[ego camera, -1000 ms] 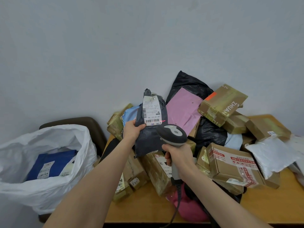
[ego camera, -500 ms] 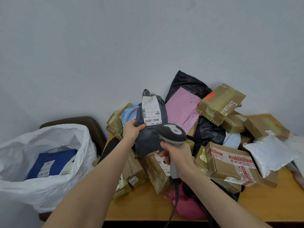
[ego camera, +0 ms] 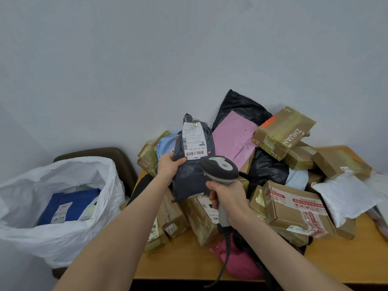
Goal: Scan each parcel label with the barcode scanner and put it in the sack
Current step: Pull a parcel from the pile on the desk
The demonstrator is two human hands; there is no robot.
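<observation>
Left hand [ego camera: 169,167] holds grey parcel [ego camera: 190,177]; right hand [ego camera: 228,199] grips scanner [ego camera: 220,168].

Just left of the grey handheld barcode scanner [ego camera: 220,168], the fine print on the white paper label [ego camera: 193,142] of the dark grey plastic mailer [ego camera: 188,181] cannot be read, below it the dark cable [ego camera: 226,255] is lost in shadow, and far right a white plastic parcel [ego camera: 381,185] is cut off.

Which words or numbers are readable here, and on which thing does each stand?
"ZHUAN": brown box, top of the pile.
"159-159-A03-280", apparently: label on the grey parcel.
Red print on the taped box and labels in the sack: too small to read.
</observation>
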